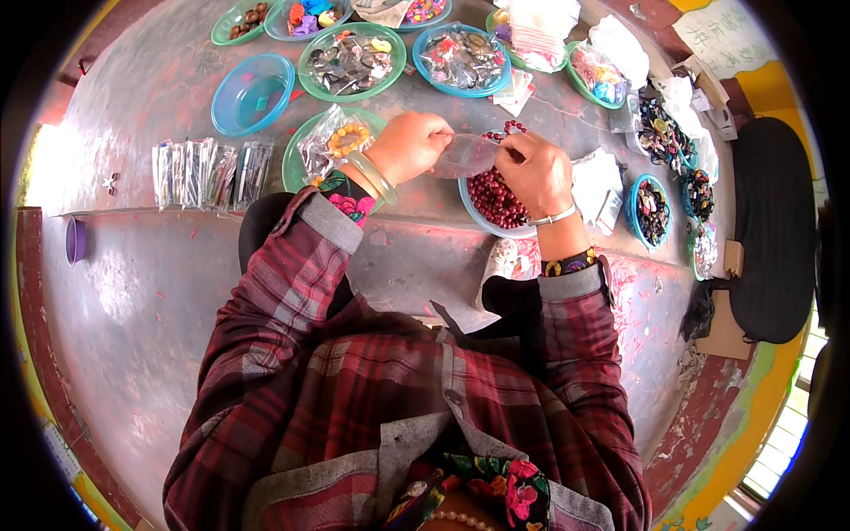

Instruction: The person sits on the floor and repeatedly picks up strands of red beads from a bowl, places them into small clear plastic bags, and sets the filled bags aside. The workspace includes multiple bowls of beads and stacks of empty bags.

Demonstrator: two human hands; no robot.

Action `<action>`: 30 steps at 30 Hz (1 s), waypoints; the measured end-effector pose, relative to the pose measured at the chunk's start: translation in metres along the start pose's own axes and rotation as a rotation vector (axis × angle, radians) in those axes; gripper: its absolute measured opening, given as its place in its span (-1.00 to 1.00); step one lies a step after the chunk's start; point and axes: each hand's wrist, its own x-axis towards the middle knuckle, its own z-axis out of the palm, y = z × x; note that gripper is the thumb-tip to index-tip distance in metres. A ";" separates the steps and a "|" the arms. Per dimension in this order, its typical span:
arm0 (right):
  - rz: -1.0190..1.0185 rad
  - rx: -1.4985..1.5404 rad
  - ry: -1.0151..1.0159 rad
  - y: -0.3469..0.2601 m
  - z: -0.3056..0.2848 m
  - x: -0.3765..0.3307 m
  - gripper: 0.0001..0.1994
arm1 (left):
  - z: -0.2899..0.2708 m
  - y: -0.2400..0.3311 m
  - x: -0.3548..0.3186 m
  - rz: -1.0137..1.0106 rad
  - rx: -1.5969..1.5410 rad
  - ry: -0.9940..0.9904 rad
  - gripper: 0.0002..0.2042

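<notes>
Clear plastic bag [467,156] — small, thin, see-through; it's up between both your hands, just above the blue bowl [470,205] of dark red beads [494,196]. Your left hand [409,146] pinches its left edge w/ thumb & fingertips closed on the film; your right hand [534,170] pinches the right edge the same way, other fingers curled in. A dark red bead strand [506,131] loops behind the bag, near your right fingers; can't tell if they're gripping it too.

Handling, as I judge it: bag is v. light, floppy, prob. slick — it'll collapse unless you hold the mouth at two opposite edges. Beads are hard, round, roll easily; keep over the bowl. Strand is limp — take it by the cord, not one bead.

Green dish [297,159] w/ a bagged yellow bracelet [347,139] sits just beside your left wrist.
</notes>
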 end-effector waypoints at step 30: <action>0.391 1.387 0.003 -0.001 -0.043 0.010 -0.84 | 0.001 0.019 -0.009 0.061 -0.557 -0.217 -0.72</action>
